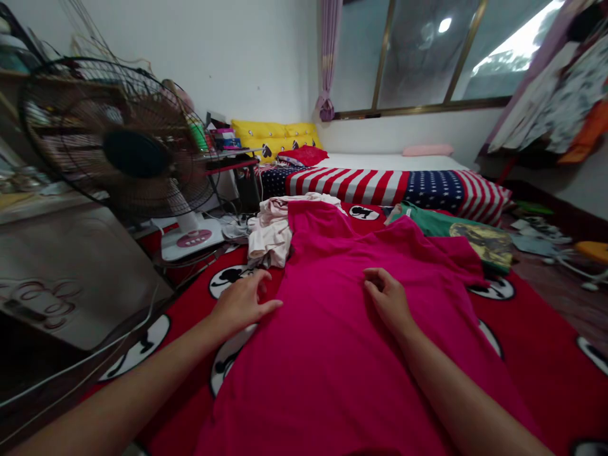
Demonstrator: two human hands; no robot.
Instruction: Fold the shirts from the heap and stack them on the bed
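Note:
A bright pink T-shirt [327,329] lies spread out in front of me, its neck end pointing away and its hem near my body. At the shirt's left edge is my left hand [244,301], thumb and fingers apart, holding nothing. Over the middle of the shirt is my right hand [387,297], fingers loosely curled and apart from the thumb, with no cloth gripped. Whether its fingertips touch the fabric I cannot tell. Beyond the shirt's left shoulder sits a crumpled cream garment [270,234]. A green garment with a gold print [437,221] lies past the right sleeve.
Under the clothes is a red cover with white circles [546,342]. A standing fan [137,152] is on the left beside a cabinet [71,272]. Behind is a bed with a flag-pattern sheet [351,183] and yellow cushions [270,136]. Clothes hang at the right [560,101].

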